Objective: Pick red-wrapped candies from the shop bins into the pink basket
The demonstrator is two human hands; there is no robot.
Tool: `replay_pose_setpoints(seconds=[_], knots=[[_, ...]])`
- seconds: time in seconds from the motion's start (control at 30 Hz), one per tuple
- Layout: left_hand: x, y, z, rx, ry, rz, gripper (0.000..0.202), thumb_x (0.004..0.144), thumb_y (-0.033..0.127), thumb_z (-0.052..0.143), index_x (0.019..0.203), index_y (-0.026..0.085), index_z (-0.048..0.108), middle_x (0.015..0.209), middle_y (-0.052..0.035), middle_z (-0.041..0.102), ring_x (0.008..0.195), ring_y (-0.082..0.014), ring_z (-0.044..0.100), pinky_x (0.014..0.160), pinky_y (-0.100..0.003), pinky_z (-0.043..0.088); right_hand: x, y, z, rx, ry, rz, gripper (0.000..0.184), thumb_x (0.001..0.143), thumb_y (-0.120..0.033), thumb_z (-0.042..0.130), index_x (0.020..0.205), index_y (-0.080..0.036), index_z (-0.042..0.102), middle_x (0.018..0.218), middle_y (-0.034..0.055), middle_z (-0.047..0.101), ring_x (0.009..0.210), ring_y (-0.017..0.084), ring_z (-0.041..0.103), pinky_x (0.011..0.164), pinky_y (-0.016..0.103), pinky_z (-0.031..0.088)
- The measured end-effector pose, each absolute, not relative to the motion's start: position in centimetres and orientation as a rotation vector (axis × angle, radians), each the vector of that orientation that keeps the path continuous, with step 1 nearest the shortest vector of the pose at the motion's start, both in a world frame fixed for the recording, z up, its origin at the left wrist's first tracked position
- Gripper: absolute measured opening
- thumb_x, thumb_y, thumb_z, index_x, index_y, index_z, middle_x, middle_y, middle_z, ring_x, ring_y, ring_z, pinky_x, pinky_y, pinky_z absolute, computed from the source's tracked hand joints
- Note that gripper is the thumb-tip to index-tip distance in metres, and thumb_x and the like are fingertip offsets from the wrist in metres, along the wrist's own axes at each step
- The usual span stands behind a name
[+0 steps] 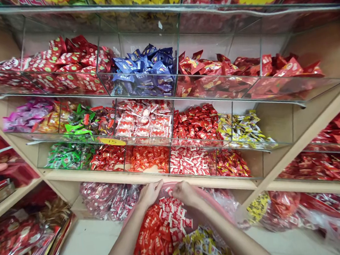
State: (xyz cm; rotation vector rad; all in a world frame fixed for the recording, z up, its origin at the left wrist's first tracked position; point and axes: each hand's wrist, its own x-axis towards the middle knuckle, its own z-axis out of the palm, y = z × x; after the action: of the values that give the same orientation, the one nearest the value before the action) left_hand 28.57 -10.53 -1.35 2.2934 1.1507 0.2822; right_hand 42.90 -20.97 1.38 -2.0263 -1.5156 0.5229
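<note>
A pink basin (213, 197) stands below the lowest shelf, partly covered by my forearms. Inside it lie orange-red wrapped candies (152, 241), red-and-white wrapped candies (174, 215) and yellow-and-white wrapped candies (201, 248) in separate heaps. At the basin's far left rim my left hand (150, 194) is closed, its fingers against the edge. My right hand (186, 193) is curled shut over the far part of the basin, just above the red-and-white candies. What its fingers hold is hidden.
Clear-fronted bins hold red-and-white candies (191, 161), orange-red candies (149, 158) and blue packets (149, 65). The wooden shelf edge (102, 177) runs just beyond my hands. Bagged candies (110, 199) lie beneath it, and stacked red goods (15, 242) stand at left.
</note>
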Motion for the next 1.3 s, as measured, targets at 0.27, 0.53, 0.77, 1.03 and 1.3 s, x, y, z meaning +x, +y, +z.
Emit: replay_pose_setpoints(seconds=[0.27,0.53,0.77,1.03,1.3], knots=[[28.4,-10.8,-0.5,2.284,1.15,0.245,0.054,0.083,0.057,0.024,0.108,0.026,0.061,0.101,-0.0005,0.066,0.098,-0.021,0.057,0.077,-0.022,0.038,40.1,-18.6,-2.1,-2.153,-1.273,0.589,0.024,0.064,-0.021,0.052,0.04,-0.017,0.047,0.039,-0.0067,0.036,0.041,0.005,0.034,0.042,0.018,0.024],[28.7,-10.9,-0.9,2.26,1.183,0.26,0.057,0.082,0.059,0.023,0.109,0.027,0.06,0.103,-0.003,0.066,0.098,-0.0207,0.058,0.076,-0.022,0.039,40.4,-19.8,-2.9,-2.292,-1.311,0.542,0.017,0.06,-0.022,0.056,0.043,-0.019,0.052,0.043,-0.0031,0.047,0.043,0.007,0.043,0.04,0.018,0.025],[28.6,-10.7,-1.4,2.314,1.15,0.311,0.059,0.081,0.062,0.019,0.112,0.031,0.058,0.106,-0.0025,0.065,0.098,-0.0202,0.058,0.074,-0.022,0.04,40.6,-19.4,-3.4,-2.108,-1.191,0.784,0.028,0.065,-0.024,0.049,0.037,-0.019,0.044,0.033,-0.0061,0.038,0.034,0.006,0.039,0.037,0.017,0.029],[28.6,-10.5,-1.6,2.321,1.147,0.308,0.056,0.081,0.062,0.021,0.114,0.033,0.056,0.111,-0.0021,0.062,0.099,-0.0208,0.058,0.077,-0.024,0.041,40.1,-19.5,-2.9,-2.006,-0.926,0.938,0.034,0.07,-0.031,0.046,0.039,-0.02,0.045,0.032,-0.0033,0.043,0.029,0.008,0.038,0.032,0.02,0.033],[28.6,-10.8,-1.2,2.29,1.149,0.295,0.057,0.081,0.061,0.022,0.113,0.03,0.058,0.109,-0.0027,0.063,0.101,-0.0209,0.057,0.075,-0.023,0.04,40.7,-19.3,-2.9,-1.983,-0.864,0.934,0.036,0.073,-0.033,0.043,0.04,-0.019,0.045,0.032,-0.003,0.041,0.028,0.007,0.035,0.03,0.019,0.027]])
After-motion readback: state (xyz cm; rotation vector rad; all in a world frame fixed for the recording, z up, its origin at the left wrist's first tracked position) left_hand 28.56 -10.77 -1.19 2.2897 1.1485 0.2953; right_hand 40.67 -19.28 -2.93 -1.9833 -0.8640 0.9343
